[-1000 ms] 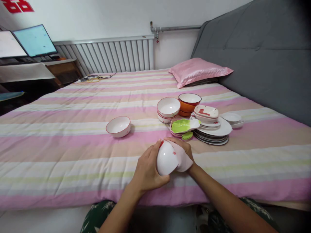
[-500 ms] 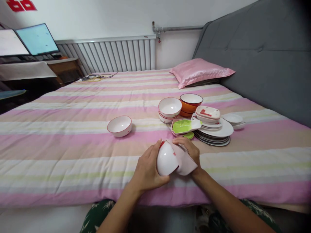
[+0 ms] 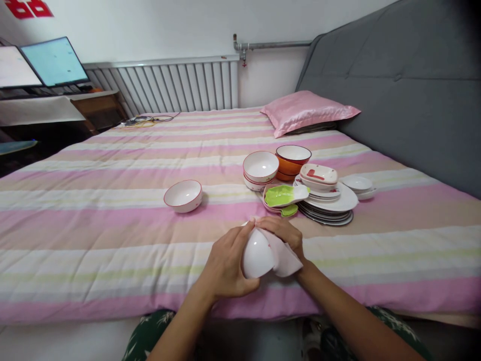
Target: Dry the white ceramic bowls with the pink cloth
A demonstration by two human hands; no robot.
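Near the front edge of the bed, my left hand [image 3: 230,263] grips a white bowl [image 3: 257,254] tipped on its side, its outer surface towards me. My right hand [image 3: 282,234] presses a pale pink cloth [image 3: 283,255] against the bowl's right side and rim. The fingertips of both hands nearly meet at the top of the bowl. The bowl's inside is hidden from me. Just beyond my right hand lies a green leaf-shaped dish [image 3: 280,195] on a pink one.
A red-rimmed bowl [image 3: 183,196] stands alone to the left. Behind my hands are stacked white bowls [image 3: 260,166], orange bowls [image 3: 290,164], plates [image 3: 347,201], rectangular dishes [image 3: 319,175] and small saucers [image 3: 356,183]. A pink pillow [image 3: 308,111] lies by the grey headboard [image 3: 398,100].
My right hand has shifted left and up over the bowl's rim with the cloth, closer to my left fingertips. The bowl has turned slightly, and the red patch at its top is now covered.
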